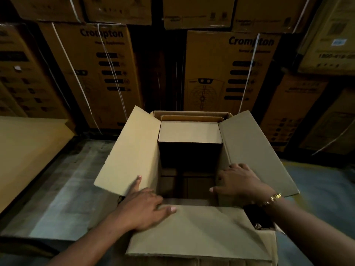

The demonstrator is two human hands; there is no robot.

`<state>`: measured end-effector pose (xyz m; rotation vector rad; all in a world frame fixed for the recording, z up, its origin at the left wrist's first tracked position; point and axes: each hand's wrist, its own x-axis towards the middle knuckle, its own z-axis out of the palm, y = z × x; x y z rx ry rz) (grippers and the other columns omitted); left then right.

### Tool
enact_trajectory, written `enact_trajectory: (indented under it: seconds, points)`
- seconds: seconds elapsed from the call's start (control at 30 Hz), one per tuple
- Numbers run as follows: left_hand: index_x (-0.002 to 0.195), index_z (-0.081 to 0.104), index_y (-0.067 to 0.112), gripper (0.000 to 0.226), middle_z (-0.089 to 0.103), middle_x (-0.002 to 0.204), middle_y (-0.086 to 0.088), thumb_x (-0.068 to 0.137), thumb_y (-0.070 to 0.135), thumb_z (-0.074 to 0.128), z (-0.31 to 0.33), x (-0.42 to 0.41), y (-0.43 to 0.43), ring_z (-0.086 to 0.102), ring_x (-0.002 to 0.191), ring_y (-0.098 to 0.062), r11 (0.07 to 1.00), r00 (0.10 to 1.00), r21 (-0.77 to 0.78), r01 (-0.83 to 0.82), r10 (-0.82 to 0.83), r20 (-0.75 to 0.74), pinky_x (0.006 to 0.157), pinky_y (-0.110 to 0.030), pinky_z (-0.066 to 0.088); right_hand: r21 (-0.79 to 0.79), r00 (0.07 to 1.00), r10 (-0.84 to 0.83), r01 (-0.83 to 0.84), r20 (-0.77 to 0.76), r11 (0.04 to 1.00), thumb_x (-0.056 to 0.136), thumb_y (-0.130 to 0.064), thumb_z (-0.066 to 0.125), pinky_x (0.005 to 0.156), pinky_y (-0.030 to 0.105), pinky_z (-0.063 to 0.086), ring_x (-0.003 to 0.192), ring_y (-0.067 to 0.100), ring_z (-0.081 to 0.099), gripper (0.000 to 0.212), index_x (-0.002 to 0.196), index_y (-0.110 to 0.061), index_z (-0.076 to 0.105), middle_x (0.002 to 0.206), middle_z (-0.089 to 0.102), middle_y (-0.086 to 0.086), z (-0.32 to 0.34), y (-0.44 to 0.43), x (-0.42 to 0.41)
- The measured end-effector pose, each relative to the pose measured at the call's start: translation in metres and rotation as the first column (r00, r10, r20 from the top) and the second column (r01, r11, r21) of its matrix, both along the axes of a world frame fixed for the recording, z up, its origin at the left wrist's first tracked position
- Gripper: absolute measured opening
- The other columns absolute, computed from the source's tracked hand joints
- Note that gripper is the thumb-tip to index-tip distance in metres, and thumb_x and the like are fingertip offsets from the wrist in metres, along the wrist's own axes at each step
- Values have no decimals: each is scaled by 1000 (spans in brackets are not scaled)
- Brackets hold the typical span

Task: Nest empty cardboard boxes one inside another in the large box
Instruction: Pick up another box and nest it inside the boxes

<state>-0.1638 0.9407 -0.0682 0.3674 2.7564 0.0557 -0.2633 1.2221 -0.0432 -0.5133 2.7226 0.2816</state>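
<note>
Since the light's pretty dim, some detail is lost, but going from the left: a flat tan cardboard sheet [28, 150] lies at the edge of the grey concrete floor [67, 189], with stacked brown printed cartons [99, 73] walling off the back.

Dead centre on the floor sits the large plain brown cardboard box [190, 112], flaps all open. The left hand [146, 208] is flat on it with fingers spread wide. Its index finger points up along the left flap [130, 150], and another fingertip presses on the near flap [201, 231]. It isn't gripping anything.

Inside, a smaller brown cardboard box [190, 131] is nested against the far wall, with its pale top panel facing up. The rest of the interior is dark.

The right hand [240, 183] rests on the inner edge of the right flap [255, 150], with the fingers slightly bent on the cardboard and the thumb sticking out over the opening. It doesn't look wrapped round anything. There's a gold wristband [275, 197] on that wrist.
</note>
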Motion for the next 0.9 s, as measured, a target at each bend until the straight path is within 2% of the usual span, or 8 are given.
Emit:
enact_trajectory:
  seconds: [0.1,0.27,0.33,0.43,0.57,0.7,0.8,0.9]
  points:
    - [114,67,29,83,66,116,3,85,84,12,4,-18,3,50,127,-10,1000,997,-11,10,-9,77,120,-53,-9,-111,990,-53,67,128,992,88,-74,47,110,43,36,135,25,47,79,148,-24,42,148,49,3,-10,-17,-52]
    - [145,47,24,76,45,150,-5,89,75,38,3,-98,22,32,144,-23,992,995,-113,48,-38,88,118,-49,18,-167,961,-156,196,228,966,88,-72,49,117,47,30,147,32,30,91,158,-21,23,163,28,9,-45,-45,-117]
    - [152,36,21,80,32,159,-8,90,71,43,-9,-134,28,24,148,-27,996,997,-87,-17,24,74,118,-47,20,-138,961,-187,216,202,967,90,-73,44,119,51,26,149,35,26,90,159,-22,17,165,22,10,-58,-51,-126]
    - [160,10,17,94,1,167,-13,90,66,51,-28,-173,29,2,153,-33,987,986,-57,-149,153,64,123,-47,9,-152,967,-213,234,143,960,94,-69,40,118,52,19,150,36,18,86,159,-20,12,165,16,12,-69,-56,-130]
    - [157,14,18,92,11,163,-14,88,63,55,-18,-215,26,11,149,-38,976,973,56,-209,213,-86,119,-48,15,-251,973,-221,197,-69,948,94,-67,38,118,53,20,146,38,23,79,153,-15,27,158,29,17,-58,-52,-151]
    - [159,-2,22,97,-14,166,-7,90,62,53,6,-264,15,-6,152,-35,958,934,156,-242,273,-230,121,-53,8,-322,933,-217,120,-285,939,92,-68,39,122,52,11,153,35,-1,92,160,-21,-3,168,-2,11,-40,-44,-192]
    - [159,-7,22,99,-21,165,-7,91,59,55,10,-302,3,-9,152,-35,951,914,180,-251,294,-279,122,-53,5,-360,913,-244,118,-328,925,92,-65,44,120,53,14,153,36,2,92,160,-25,-5,168,-7,7,-28,-36,-225]
    - [159,-4,20,96,-15,166,-7,93,57,55,11,-332,0,1,152,-38,914,882,278,-295,373,-289,122,-51,14,-493,891,-355,181,-284,851,92,-63,47,119,52,19,152,36,13,93,160,-22,0,168,1,10,-22,-34,-256]
